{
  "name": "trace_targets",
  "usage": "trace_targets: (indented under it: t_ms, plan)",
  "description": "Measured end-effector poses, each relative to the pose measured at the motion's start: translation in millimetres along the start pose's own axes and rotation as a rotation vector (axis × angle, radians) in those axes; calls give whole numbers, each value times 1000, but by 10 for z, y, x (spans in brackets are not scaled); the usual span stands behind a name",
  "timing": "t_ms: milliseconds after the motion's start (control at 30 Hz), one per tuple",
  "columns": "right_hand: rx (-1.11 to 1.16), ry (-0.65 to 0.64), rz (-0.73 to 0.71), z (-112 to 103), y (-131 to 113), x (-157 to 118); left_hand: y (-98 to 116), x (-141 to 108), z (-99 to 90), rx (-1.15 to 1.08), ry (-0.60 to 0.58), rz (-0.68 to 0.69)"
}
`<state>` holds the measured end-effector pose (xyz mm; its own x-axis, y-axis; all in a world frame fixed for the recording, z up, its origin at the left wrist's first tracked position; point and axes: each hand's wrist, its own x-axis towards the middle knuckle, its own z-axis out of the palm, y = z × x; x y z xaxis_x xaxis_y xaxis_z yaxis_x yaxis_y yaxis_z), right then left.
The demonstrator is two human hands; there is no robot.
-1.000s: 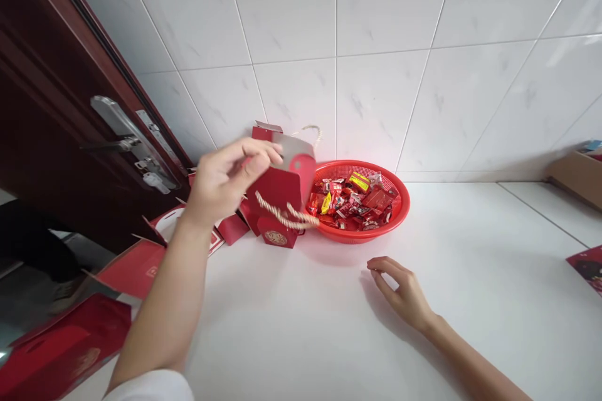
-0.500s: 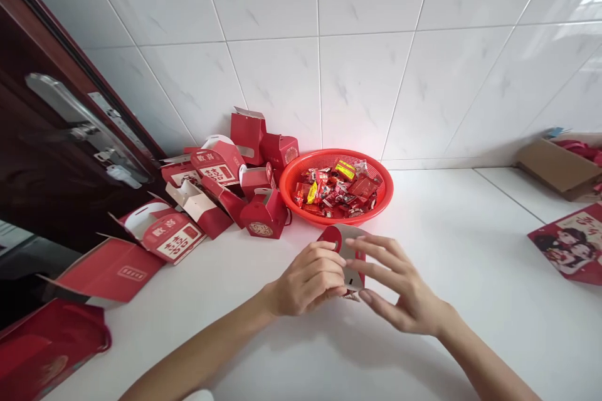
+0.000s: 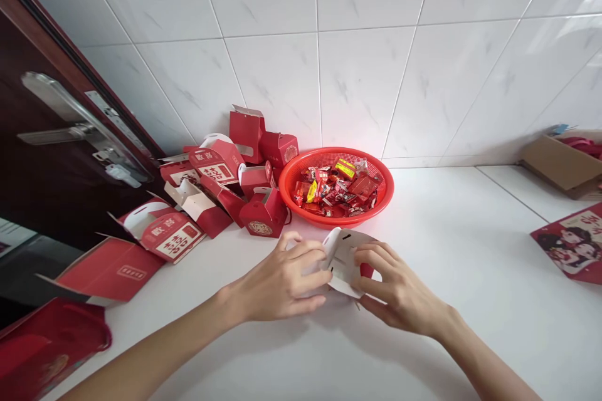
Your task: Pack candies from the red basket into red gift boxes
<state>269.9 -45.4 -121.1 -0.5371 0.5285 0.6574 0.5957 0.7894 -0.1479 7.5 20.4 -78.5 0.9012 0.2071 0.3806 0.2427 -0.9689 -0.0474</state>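
Red box (image 3: 344, 262) now shows more white inside.

There are two hands (image 3: 288, 281) (image 3: 405, 296), one open carton (image 3: 344, 263), one basket (image 3: 336, 223), at least ten red boxes (image 3: 117, 268), one cardboard box (image 3: 562, 166) and one door handle (image 3: 54, 135).

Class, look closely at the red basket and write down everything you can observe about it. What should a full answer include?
The basket is bright red, round and shallow, apparently plastic, with a smooth, wide rim and fine holes through its sloping wall. It sits upright on the white table, near the tiled wall, holding a heap of wrapped sweets, mostly red, some yellow. Small red boxes crowd its left side; whether any touches it is unclear. Neither the left hand nor right hand touches it.
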Motion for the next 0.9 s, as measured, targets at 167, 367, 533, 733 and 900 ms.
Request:
trace_targets:
  t_ms: [167,367,533,733,900]
  plan:
    - [-140,37,80,-85,77,-29,-18,71,-42,93,-67,-67]
    - [-240,-29,229,-81,155,-113,34,131,-87,-73,-274,-185]
    - [-132,-31,246,-49,153,-134,-46,287,-428,-347,-481,-247]
    - [4,-3,202,-105,149,-102,-622,749,-485,-488,-204,-468]
    - [125,85,181,-143,169,-133,-973,1211,72,-62,-396,-626]
